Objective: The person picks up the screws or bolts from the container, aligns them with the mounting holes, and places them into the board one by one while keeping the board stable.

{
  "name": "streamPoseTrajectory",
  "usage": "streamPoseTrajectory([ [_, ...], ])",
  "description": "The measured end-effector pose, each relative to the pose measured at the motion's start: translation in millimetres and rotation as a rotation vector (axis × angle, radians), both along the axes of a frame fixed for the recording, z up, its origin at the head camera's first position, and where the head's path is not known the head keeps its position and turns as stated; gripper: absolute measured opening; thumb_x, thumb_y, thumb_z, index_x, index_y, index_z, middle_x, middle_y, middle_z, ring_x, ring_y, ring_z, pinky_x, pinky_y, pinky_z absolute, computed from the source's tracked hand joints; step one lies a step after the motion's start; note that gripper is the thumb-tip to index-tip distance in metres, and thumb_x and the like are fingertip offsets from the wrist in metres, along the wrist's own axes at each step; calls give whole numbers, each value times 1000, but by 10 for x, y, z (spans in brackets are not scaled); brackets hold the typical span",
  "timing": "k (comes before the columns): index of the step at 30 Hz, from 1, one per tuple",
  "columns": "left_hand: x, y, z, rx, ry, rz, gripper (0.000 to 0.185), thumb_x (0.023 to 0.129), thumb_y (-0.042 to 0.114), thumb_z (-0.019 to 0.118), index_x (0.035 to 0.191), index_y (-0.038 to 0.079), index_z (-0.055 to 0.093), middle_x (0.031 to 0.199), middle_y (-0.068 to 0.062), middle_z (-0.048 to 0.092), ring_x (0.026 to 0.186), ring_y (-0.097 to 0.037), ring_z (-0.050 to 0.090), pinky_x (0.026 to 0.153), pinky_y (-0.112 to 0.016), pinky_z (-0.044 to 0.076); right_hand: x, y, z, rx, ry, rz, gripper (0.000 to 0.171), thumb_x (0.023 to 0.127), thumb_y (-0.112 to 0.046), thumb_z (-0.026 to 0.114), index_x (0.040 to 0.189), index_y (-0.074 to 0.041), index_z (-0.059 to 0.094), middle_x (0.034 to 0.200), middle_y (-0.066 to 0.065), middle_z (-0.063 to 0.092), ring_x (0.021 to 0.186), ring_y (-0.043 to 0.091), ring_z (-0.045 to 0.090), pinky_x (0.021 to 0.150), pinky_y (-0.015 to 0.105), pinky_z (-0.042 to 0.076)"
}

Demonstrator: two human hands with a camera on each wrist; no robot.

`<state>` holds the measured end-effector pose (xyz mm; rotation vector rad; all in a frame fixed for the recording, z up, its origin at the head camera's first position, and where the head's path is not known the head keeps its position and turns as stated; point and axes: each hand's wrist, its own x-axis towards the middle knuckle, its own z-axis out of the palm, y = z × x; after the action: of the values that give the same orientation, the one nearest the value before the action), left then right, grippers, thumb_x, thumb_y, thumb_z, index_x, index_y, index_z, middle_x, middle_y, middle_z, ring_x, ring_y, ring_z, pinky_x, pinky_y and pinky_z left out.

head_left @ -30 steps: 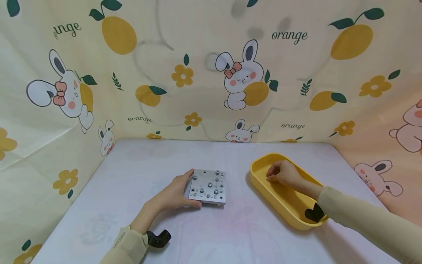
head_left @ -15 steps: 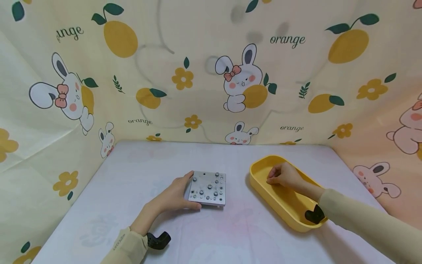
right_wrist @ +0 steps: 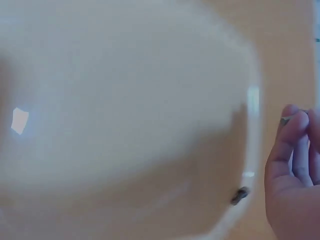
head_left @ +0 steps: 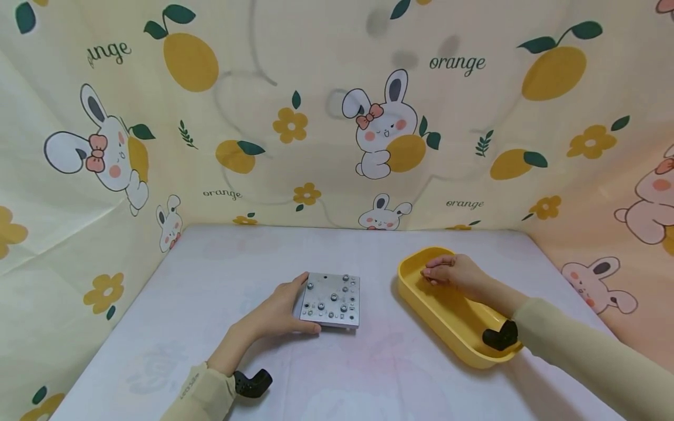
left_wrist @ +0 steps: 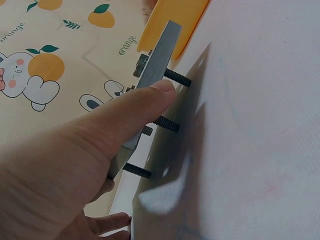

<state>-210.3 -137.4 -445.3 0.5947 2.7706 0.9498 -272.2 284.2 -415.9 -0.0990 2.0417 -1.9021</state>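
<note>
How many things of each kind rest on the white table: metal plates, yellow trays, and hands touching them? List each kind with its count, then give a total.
Metal plate, studded with bolts: 1
Yellow tray: 1
Hands: 2, the left hand holding the plate's edge, the right hand inside the tray
Total: 4

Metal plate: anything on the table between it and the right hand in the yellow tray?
Only the yellow tray's near wall. The table strip between metal plate and tray shows bare. Right hand is over the tray's far end.
</note>
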Motion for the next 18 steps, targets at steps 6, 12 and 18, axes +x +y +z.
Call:
streamPoseTrajectory([
  [6,-6,0,3,9,2,-5,122,67,56,86,156,5,20,154,-17,34,139,-35,31,112,-50,28,29,-37,173,-202,-69,23,10,98,5,55,97,2,64,99,15,72,88,20,69,75,23,56],
  [12,4,1,15,11,-10,3,123,66,56,86,157,6,20,154,-16,34,139,-36,31,112,-51,28,122,-214,418,-293,-75,31,10,97,3,57,95,-1,67,101,16,71,88,19,68,74,23,55],
  [18,6,-2,4,13,-9,-2,122,66,55,87,157,6,21,153,-16,35,139,-35,31,112,-51,29,328,-597,668,-397,-24,72,13,98,4,55,93,-1,66,98,14,71,90,22,68,77,26,55],
])
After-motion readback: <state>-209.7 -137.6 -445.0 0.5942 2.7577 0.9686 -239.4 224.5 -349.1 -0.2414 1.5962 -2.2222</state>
